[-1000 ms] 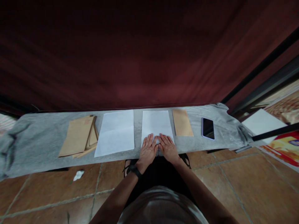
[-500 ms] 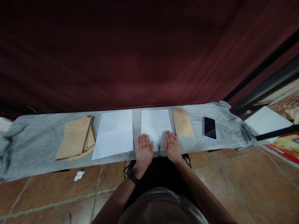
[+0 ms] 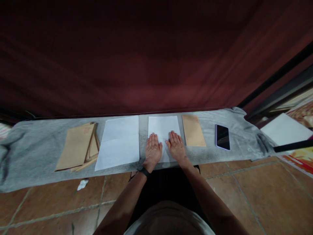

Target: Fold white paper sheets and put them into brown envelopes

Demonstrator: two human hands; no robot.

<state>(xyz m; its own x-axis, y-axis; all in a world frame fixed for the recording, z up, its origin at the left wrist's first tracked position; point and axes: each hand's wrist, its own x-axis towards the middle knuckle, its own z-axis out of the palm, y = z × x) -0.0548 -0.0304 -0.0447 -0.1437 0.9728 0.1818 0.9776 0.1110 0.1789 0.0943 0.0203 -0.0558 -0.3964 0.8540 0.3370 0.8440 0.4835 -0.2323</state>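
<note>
A white sheet of paper lies on the grey cloth straight in front of me. My left hand rests palm down on its left side, fingers stretched out and pointing away. Lying flat on the right side of the same sheet is my right hand, its fingers also extended. Neither hand grips anything. To the left is a larger spread of white paper. Just right of the sheet I see a single brown envelope.
Several brown envelopes are piled at the left. A phone lies toward the right on the grey cloth. Behind the bench hangs a dark red curtain. A crumpled white scrap is on the tiled floor.
Both my hands have moved forward on the sheet and now lie palm down. The right hand has also shifted slightly left. The view has moved a little.
</note>
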